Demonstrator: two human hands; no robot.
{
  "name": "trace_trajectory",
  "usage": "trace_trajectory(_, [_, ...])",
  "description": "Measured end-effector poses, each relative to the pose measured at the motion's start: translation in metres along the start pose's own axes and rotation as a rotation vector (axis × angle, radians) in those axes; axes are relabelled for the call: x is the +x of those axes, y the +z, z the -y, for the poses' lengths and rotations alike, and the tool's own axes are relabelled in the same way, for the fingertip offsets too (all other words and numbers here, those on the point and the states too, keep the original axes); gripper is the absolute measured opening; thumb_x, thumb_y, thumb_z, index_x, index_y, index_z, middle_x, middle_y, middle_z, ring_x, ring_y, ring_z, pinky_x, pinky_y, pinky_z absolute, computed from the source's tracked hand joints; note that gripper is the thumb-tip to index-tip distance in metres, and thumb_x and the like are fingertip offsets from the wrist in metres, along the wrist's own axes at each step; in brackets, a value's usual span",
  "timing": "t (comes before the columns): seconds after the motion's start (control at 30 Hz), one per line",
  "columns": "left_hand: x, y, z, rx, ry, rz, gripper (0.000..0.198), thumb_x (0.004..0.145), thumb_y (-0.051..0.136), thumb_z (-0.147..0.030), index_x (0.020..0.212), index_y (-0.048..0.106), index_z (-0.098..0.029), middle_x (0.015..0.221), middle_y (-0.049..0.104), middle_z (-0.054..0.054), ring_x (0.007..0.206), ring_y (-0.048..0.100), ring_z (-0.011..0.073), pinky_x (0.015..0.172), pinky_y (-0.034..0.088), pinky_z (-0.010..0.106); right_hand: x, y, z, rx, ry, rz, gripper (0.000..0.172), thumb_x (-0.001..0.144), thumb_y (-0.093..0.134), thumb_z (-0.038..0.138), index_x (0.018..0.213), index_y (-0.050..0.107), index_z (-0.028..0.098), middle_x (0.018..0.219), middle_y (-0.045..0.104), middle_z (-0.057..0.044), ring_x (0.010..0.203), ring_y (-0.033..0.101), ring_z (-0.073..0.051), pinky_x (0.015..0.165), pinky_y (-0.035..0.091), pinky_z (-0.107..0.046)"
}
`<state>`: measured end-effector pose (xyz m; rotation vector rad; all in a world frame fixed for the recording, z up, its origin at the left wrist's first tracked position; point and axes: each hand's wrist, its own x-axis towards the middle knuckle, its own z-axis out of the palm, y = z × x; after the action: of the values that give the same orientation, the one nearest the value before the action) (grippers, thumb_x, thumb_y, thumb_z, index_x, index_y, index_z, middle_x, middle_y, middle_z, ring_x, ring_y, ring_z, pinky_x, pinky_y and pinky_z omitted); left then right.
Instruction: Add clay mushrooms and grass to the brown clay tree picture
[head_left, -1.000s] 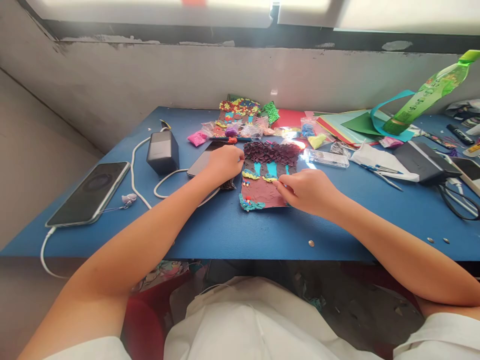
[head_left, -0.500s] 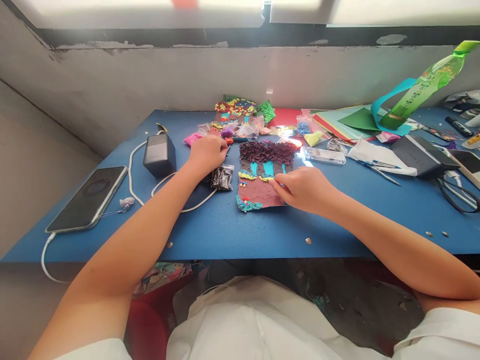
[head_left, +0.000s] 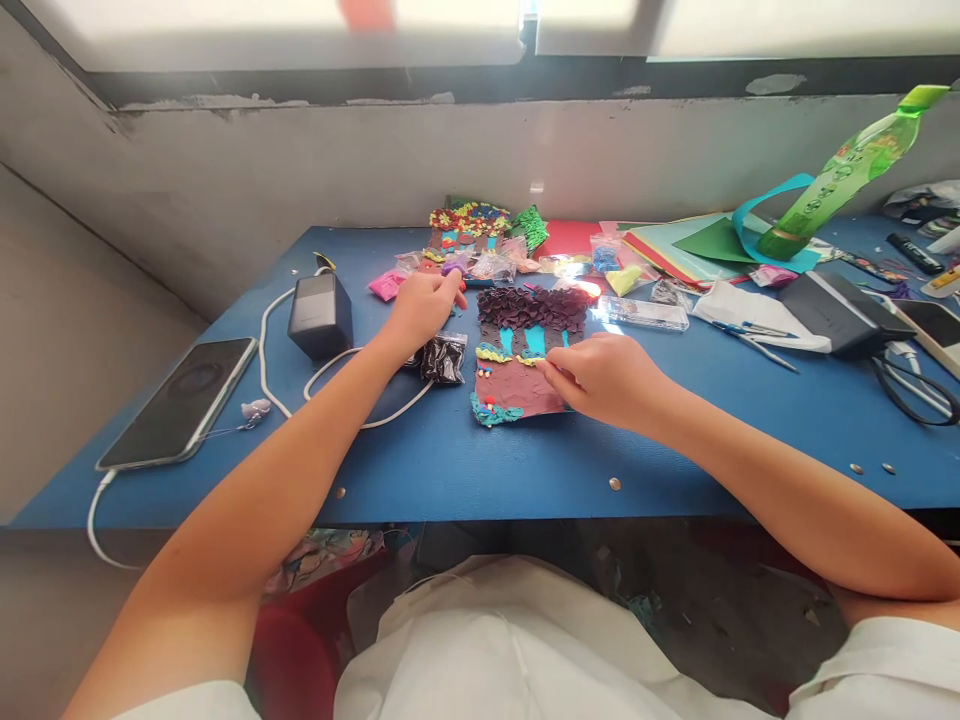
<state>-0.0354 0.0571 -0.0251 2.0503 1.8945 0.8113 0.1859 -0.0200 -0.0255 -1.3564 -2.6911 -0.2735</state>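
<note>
A clay relief picture [head_left: 525,385] lies flat on the blue table. It has a dark purple ruffled band of clay [head_left: 529,305] on top, bright blue gaps between brown trunks, and a reddish-brown lower part. My right hand [head_left: 604,375] reaches over its right side, thumb and finger pinched together at the yellow clay strip [head_left: 529,360]; whatever is between the fingertips is too small to make out. My left hand [head_left: 424,308] is closed beside the picture's upper left, near small clay bags, and its fingers hide what they hold. Below it sits a bag of black clay [head_left: 444,358].
To the left are a phone [head_left: 180,400], a black charger block [head_left: 320,315] and looping white cable. At the back stands another clay picture [head_left: 469,225] among clay bags. On the right are tweezers [head_left: 757,345], coloured paper, a green bottle [head_left: 847,175] and a black box [head_left: 847,312].
My left hand has shifted slightly to the right, its fingertips now lower towards the table. My right hand stays at the yellow strip. The view has tilted a little.
</note>
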Motion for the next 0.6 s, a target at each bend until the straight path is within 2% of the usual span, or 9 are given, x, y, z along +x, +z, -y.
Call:
trace_trajectory(0.03, [-0.004,0.001,-0.006,-0.302,-0.074,0.01,0.054,0.093,0.027,-0.034,0.06,0.064,-0.014,0.071,0.066,0.009,0.055,0.054,0.0133,0.056,0.042,0.026,0.0,0.002,-0.002,0.057,-0.032,-0.074,0.037,0.096,0.039,0.028,0.072,0.064,0.016,0.059,0.062,-0.005,0.055,0.051,-0.016,0.055,0.025,-0.027])
trace_trajectory(0.07, [-0.009,0.002,-0.013,-0.582,-0.139,0.079,0.056,0.094,0.025,-0.034,0.058,0.062,-0.014,0.071,0.065,0.008,0.049,0.049,0.0106,0.053,0.04,0.024,0.0,0.004,-0.004,0.124,-0.069,-0.16,0.032,0.095,0.042,0.027,0.077,0.066,0.016,0.063,0.064,-0.005,0.058,0.054,-0.016,0.057,0.029,-0.026])
trace_trajectory(0.1, [-0.015,0.003,-0.02,-0.776,-0.203,0.127,0.058,0.095,0.023,-0.035,0.057,0.06,-0.014,0.066,0.061,0.006,0.045,0.045,0.0091,0.05,0.039,0.023,0.0,0.006,-0.005,0.193,-0.103,-0.25,0.027,0.095,0.045,0.026,0.082,0.067,0.016,0.068,0.067,-0.004,0.062,0.056,-0.016,0.059,0.033,-0.026])
trace_trajectory(0.2, [-0.036,0.005,-0.04,-1.095,-0.316,0.252,0.055,0.097,0.023,-0.035,0.063,0.06,-0.014,0.054,0.052,0.002,0.043,0.045,0.0087,0.046,0.036,0.021,0.001,0.009,-0.007,0.341,-0.153,-0.466,0.02,0.095,0.05,0.027,0.094,0.067,0.018,0.08,0.07,-0.004,0.07,0.06,-0.015,0.067,0.041,-0.025])
trace_trajectory(0.3, [-0.056,0.007,-0.054,-1.171,-0.277,0.388,0.048,0.098,0.03,-0.038,0.07,0.061,-0.015,0.061,0.056,0.0,0.046,0.048,0.0079,0.048,0.04,0.02,0.0,0.008,-0.004,0.375,-0.165,-0.553,0.02,0.094,0.054,0.033,0.099,0.066,0.018,0.086,0.07,-0.005,0.074,0.062,-0.016,0.071,0.044,-0.027])
trace_trajectory(0.4, [-0.069,0.006,-0.061,-1.195,-0.248,0.502,0.041,0.097,0.038,-0.042,0.073,0.06,-0.017,0.064,0.054,-0.001,0.05,0.048,0.0077,0.049,0.04,0.02,0.0,0.007,-0.002,0.375,-0.205,-0.566,0.019,0.093,0.056,0.034,0.1,0.067,0.019,0.09,0.07,-0.006,0.078,0.064,-0.016,0.072,0.045,-0.029])
trace_trajectory(0.5, [-0.075,0.005,-0.061,-1.218,-0.188,0.584,0.033,0.093,0.046,-0.041,0.075,0.061,-0.017,0.065,0.054,-0.001,0.055,0.05,0.0086,0.054,0.044,0.02,0.0,0.007,-0.002,0.349,-0.182,-0.563,0.02,0.096,0.051,0.031,0.092,0.067,0.02,0.09,0.07,-0.006,0.077,0.063,-0.016,0.071,0.045,-0.029])
trace_trajectory(0.6, [-0.073,0.004,-0.056,-1.21,-0.128,0.64,0.017,0.084,0.062,-0.031,0.081,0.064,-0.015,0.074,0.061,0.0,0.067,0.059,0.0101,0.065,0.049,0.022,0.002,0.008,-0.006,0.317,-0.129,-0.628,0.022,0.096,0.049,0.028,0.085,0.066,0.019,0.082,0.069,-0.005,0.074,0.063,-0.015,0.071,0.046,-0.028])
